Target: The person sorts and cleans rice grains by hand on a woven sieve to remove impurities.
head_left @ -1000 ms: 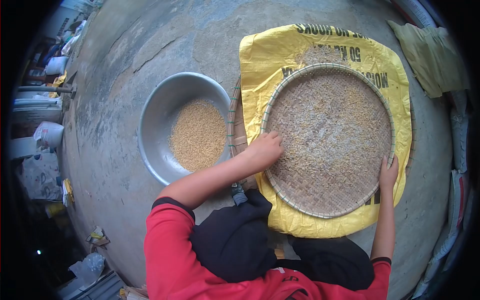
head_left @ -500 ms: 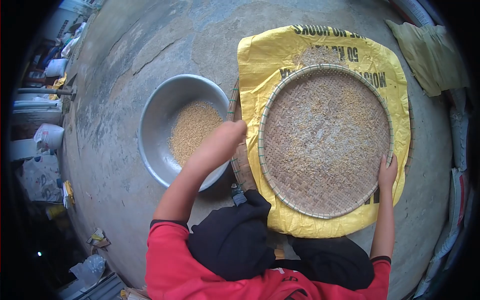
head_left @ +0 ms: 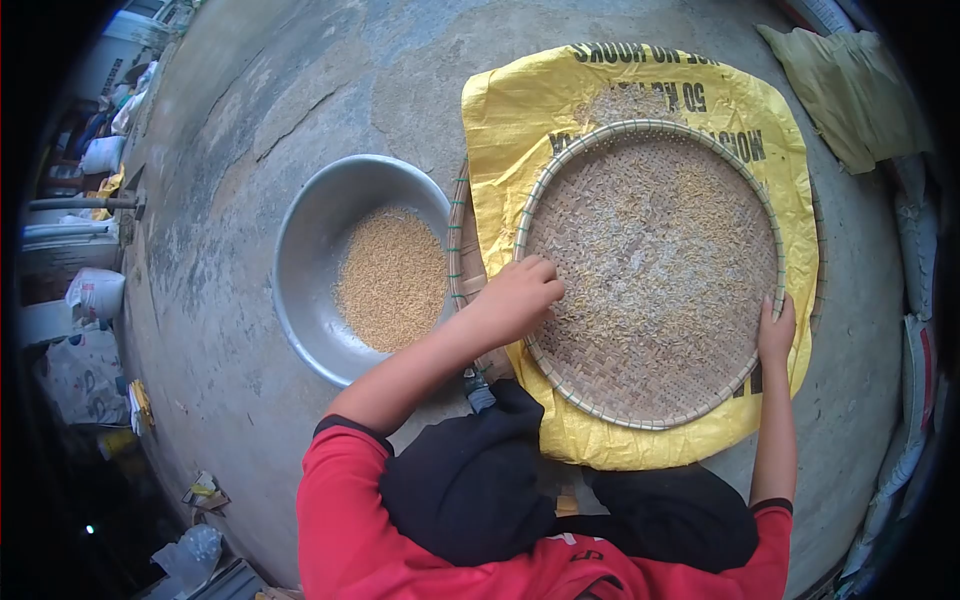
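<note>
A round woven winnowing basket (head_left: 640, 395) lies in front of me, with pale husked grains and yellow unhusked grains (head_left: 650, 250) scattered over its weave. My right hand (head_left: 776, 335) grips its right rim, thumb on the inner side. Over the left rim is my left hand (head_left: 522, 297), fingers curled together above the basket's edge; what they hold, if anything, is hidden. To the left stands a metal basin (head_left: 312, 270) with a heap of golden-brown grain (head_left: 392, 285) at its bottom. My left forearm crosses the basin's near right edge.
Beneath the basket a printed yellow sack (head_left: 500, 130) is spread over another woven basket (head_left: 458, 235), whose rim shows at the left. Spilled husks (head_left: 630, 103) lie on the sack's far part. Full sacks (head_left: 850, 100) line the right side; assorted household items stand far left.
My left hand has moved right, from beside the basin to over the basket's left rim. My right hand keeps its hold on the right rim. The whole view has shifted slightly.
</note>
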`<state>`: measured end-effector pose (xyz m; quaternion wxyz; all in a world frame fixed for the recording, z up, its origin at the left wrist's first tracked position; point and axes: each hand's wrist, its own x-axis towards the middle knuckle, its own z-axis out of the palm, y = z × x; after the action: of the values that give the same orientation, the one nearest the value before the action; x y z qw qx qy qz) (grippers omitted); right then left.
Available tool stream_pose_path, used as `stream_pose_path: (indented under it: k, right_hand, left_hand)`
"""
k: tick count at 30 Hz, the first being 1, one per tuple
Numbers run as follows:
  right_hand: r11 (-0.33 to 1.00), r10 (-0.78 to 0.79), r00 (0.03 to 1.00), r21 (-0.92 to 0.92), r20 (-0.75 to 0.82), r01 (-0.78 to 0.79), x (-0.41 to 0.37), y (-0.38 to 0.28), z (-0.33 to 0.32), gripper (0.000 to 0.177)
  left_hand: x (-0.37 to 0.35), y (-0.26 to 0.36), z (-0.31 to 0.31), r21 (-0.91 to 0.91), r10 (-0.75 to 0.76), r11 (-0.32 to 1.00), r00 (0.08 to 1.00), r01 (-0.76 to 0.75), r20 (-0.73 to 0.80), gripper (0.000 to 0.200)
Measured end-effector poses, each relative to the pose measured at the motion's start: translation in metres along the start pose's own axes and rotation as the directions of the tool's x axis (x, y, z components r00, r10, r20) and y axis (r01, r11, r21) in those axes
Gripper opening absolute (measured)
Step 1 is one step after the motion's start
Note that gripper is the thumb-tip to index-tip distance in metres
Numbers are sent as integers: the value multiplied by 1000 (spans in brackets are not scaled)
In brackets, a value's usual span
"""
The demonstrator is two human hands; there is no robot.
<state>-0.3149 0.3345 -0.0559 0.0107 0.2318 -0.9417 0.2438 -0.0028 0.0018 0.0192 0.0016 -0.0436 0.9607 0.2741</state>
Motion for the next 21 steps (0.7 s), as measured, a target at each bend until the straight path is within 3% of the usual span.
stream_pose_path:
  k: [3, 4, 7, 17, 21]
  right_hand:
    - [1000, 16, 1000, -6, 24, -16, 0, -2, -2, 37]
    - [1000, 18, 1000, -7, 21, -18, 0, -4, -3, 37]
    - [999, 50, 997, 13, 53, -51, 0, -6, -4, 37]
    - [994, 85, 993, 56, 78, -90, 0, -13, -8, 38]
    - [994, 102, 990, 36, 97, -106, 0, -15, -9, 38]
  left_hand:
    - [11, 3, 22, 70, 43, 996, 996, -49, 72, 18]
    - [13, -1, 28, -49, 42, 998, 993, -37, 106, 17]
    - [15, -9, 34, -63, 70, 996, 987, -61, 143, 15]
    - [19, -14, 36, -79, 97, 993, 977, -84, 187, 14]
    - [14, -16, 33, -82, 119, 991, 981, -107, 151, 24]
